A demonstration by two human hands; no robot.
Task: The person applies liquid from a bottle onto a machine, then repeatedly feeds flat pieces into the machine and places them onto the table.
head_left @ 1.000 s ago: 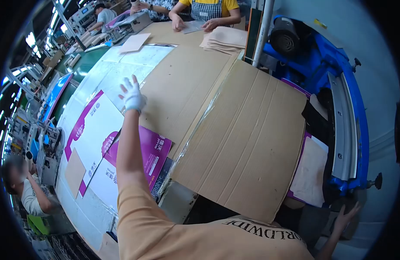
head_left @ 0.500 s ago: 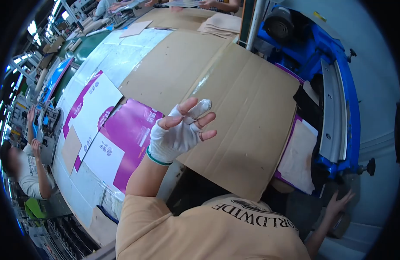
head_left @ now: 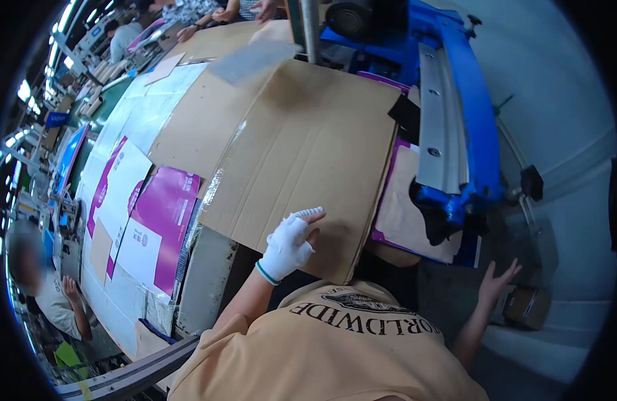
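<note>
My left hand (head_left: 290,247), in a white glove with bare fingertips, is over the near edge of a large brown cardboard sheet (head_left: 302,154). Its fingers are apart, with nothing seen in them. To the right, low beside the machine, my bare right hand (head_left: 499,284) is open and empty, fingers spread. A blurred grey sheet (head_left: 255,61) appears above the far part of the cardboard, with no hand touching it. Beige pieces (head_left: 409,214) lie on a purple-edged board by the machine, between my two hands.
A blue machine (head_left: 472,113) with a metal bar stands at the right. Purple and white printed sheets (head_left: 165,207) lie left on the table. Co-workers' hands (head_left: 265,10) are at the far edge, and another person (head_left: 58,301) is at the left. A carton (head_left: 526,307) sits lower right.
The view has turned to the right. My left hand has lowered toward me, its fingers less spread. The grey sheet, earlier near a co-worker's hands, is now over the cardboard. My right hand stays open.
</note>
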